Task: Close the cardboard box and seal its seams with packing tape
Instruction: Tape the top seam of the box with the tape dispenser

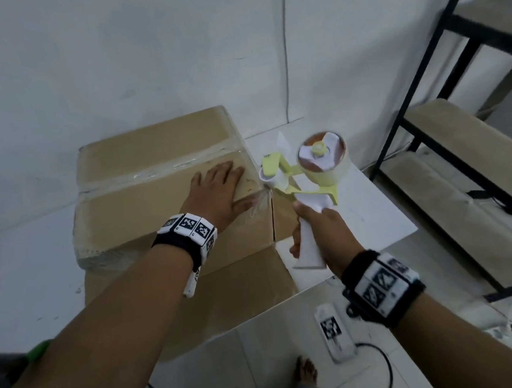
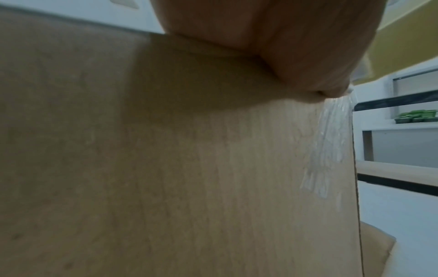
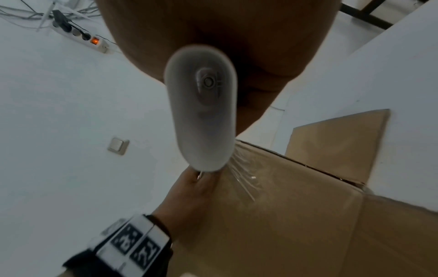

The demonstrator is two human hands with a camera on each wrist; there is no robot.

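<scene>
From the head view: a big brown cardboard box (image 1: 161, 183) on a white bench (image 1: 29, 269), top flaps shut, a strip of clear shiny tape (image 1: 153, 171) along the middle seam. Left hand (image 1: 217, 191) flat on the box top near the right edge, fingers straight and spread, pressing down. Right hand (image 1: 320, 234) curled tight round the white handle of a yellow and white tape dispenser (image 1: 305, 171), just beside the right edge of the box. Round tape roll on it, up and to the right. A crinkly bit of clear tape between the dispenser's front and the box corner, right by the left thumb. One loose brown flap (image 1: 226, 289) lying out on the bench at the near side. Black metal shelf rack (image 1: 458, 114) off to the right. Bare feet and a white floor below.

From the left wrist view: brown cardboard (image 2: 166, 168) filling almost the whole picture. Heel of the left hand (image 2: 272, 41) resting on it at the top. Crinkled clear tape (image 2: 324, 146) stuck down near the box's right edge. Fingers hidden here.

From the right wrist view: blurry white handle end (image 3: 203, 116) sticking out of the right hand (image 3: 237, 37), which wraps round it. Left hand (image 3: 196, 195) flat against the box (image 3: 284, 215), wrinkled tape just beside it. White power strip (image 3: 80, 35) with an orange light on the floor.
</scene>
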